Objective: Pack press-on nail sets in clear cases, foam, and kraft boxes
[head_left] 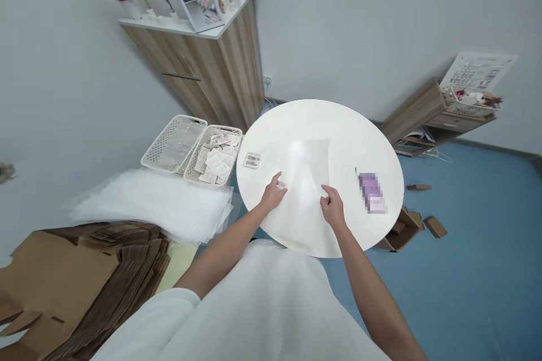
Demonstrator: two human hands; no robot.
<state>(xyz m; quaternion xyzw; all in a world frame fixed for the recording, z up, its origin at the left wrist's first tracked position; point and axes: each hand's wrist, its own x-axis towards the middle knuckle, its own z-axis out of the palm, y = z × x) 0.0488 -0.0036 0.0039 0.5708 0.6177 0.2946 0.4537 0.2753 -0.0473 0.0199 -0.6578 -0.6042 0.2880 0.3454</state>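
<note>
A thin, shiny, translucent sheet lies on the white oval table in front of me. My left hand is over the sheet's left side, its thumb and forefinger apart. At the right edge is my right hand, with forefinger and thumb apart and the other fingers curled. Whether either hand touches the sheet I cannot tell. Beyond my left hand lies a small clear case with small patterned pieces in it. To the right of my right hand rests a blurred purple item.
Left of the table stand a basket of white packets and a basket of clear plastic. Nearer are stacked translucent sheets and flattened cardboard. A cabinet stands behind; an open carton sits on the floor at right.
</note>
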